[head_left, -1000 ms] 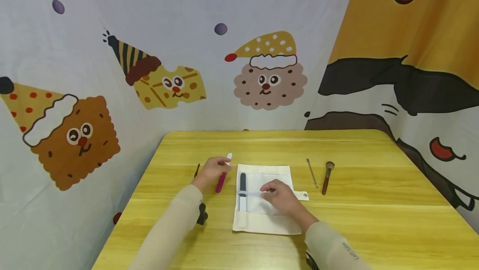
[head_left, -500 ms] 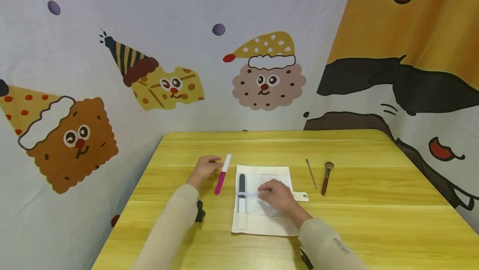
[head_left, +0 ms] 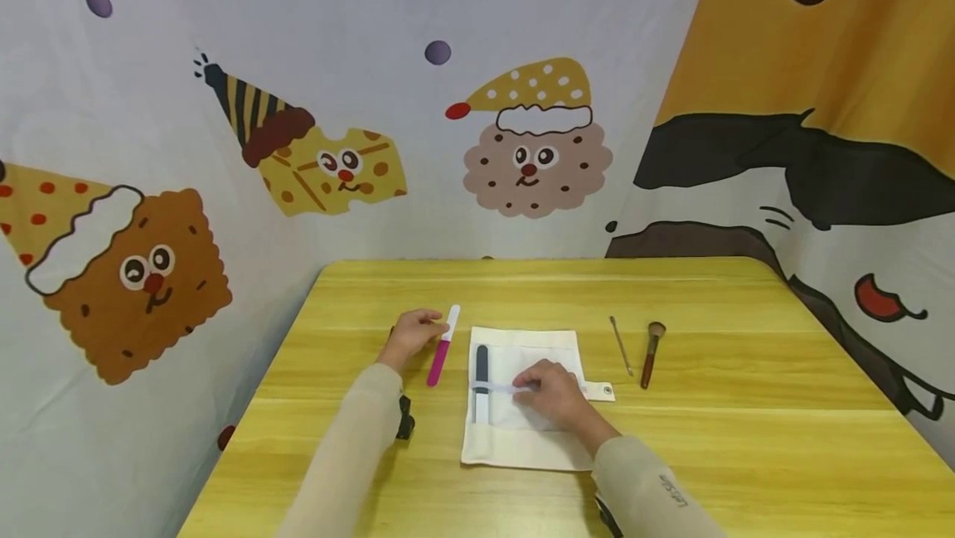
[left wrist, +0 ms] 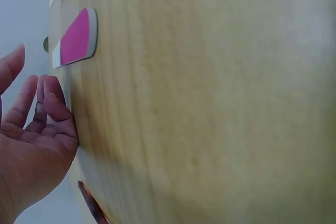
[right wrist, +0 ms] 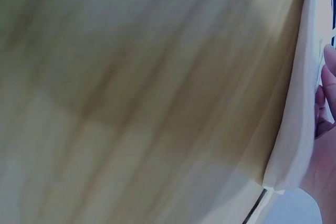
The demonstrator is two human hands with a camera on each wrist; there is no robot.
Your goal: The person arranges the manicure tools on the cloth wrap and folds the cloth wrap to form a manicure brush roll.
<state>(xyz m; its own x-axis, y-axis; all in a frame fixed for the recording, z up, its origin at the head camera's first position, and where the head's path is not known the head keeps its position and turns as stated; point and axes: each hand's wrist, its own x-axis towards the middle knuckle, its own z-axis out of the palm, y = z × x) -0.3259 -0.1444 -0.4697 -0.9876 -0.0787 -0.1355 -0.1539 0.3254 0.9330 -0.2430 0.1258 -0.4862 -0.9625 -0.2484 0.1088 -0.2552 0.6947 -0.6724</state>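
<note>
My left hand [head_left: 414,333] is beside a pink-and-white nail file [head_left: 438,362] lying on the table. Its fingertips come right to the file's white end in the head view, with the fingers loosely bent. The left wrist view shows the fingers apart and the palm holding nothing, the file [left wrist: 77,38] lying past them. On a cream fabric pouch [head_left: 533,448], laid flat, my right hand [head_left: 554,395] pinches a pale strap [head_left: 501,389] that crosses it. A black-and-white nail file [head_left: 482,365] lies under the strap's left end. The right wrist view shows the pouch's edge [right wrist: 296,114] and part of that hand.
Right of the pouch's snap tab [head_left: 601,391] lie a thin metal tool [head_left: 621,346] and a makeup brush [head_left: 652,356]. A slim reddish-brown stick [left wrist: 93,203] lies near my left hand, mostly hidden by it in the head view. A printed cloth hangs behind the table.
My left hand has drawn back left from over the pink-and-white file's white end, then edged slightly toward it again. My right hand stays at the strap. The files and pouch lie where they were.
</note>
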